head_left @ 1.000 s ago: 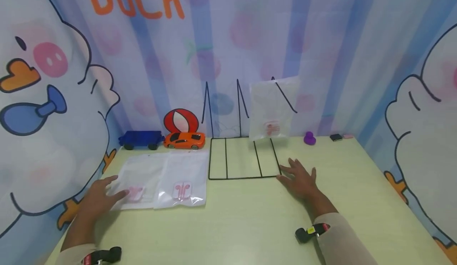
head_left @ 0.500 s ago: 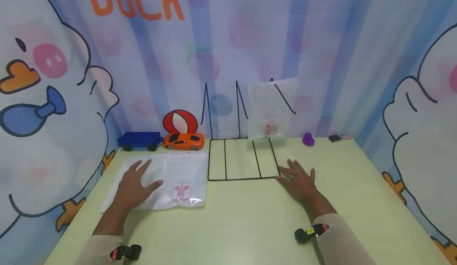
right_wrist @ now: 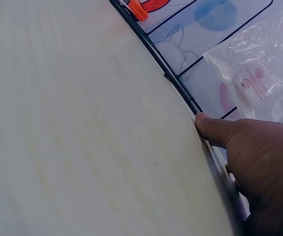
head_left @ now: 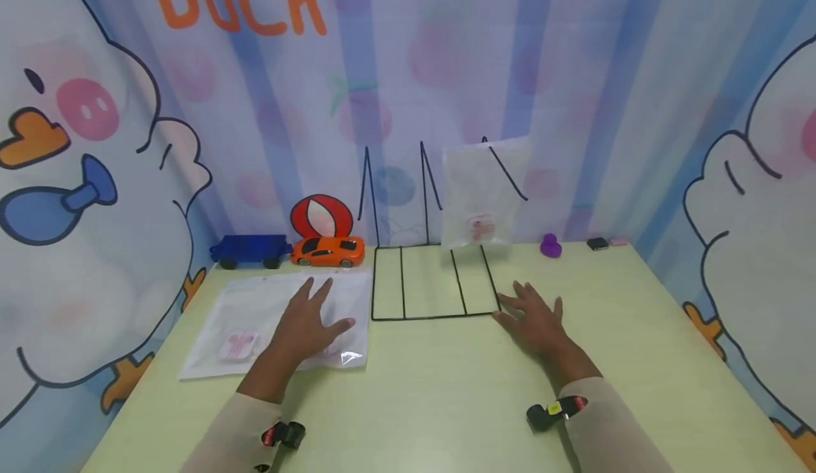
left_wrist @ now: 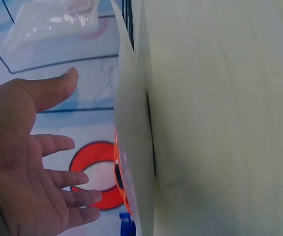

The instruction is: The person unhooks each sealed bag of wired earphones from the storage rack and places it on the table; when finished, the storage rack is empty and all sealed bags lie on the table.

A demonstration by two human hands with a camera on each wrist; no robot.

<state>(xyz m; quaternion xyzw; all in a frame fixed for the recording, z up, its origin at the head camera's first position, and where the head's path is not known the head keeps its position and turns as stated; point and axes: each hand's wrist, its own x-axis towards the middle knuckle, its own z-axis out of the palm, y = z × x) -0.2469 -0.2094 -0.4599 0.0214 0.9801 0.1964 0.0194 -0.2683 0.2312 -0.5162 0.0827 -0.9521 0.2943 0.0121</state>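
My left hand [head_left: 306,328], fingers spread and holding nothing, is over the right one of two white plastic bags lying side by side. It hides part of that right bag [head_left: 358,296]; the left bag [head_left: 239,310] shows a pink earphone case. In the left wrist view the left hand [left_wrist: 33,167] appears above the bags, apart from them. My right hand [head_left: 534,323] rests with its fingers at the front right corner of a black wire rack [head_left: 402,282]. From the rack's right hook hangs another bag [head_left: 478,183], with pink earphones [right_wrist: 254,82] visible inside.
Behind the flat bags stand a blue toy wagon [head_left: 251,250] and an orange toy car [head_left: 328,252]. At the back right are a small purple figure [head_left: 551,246], a black block [head_left: 597,244] and a pink block [head_left: 618,242]. A printed curtain [head_left: 440,48] borders the table.
My left hand has moved right, from the left bag's edge across to the right bag, uncovering the left bag's case. The right hand stays at the rack corner.
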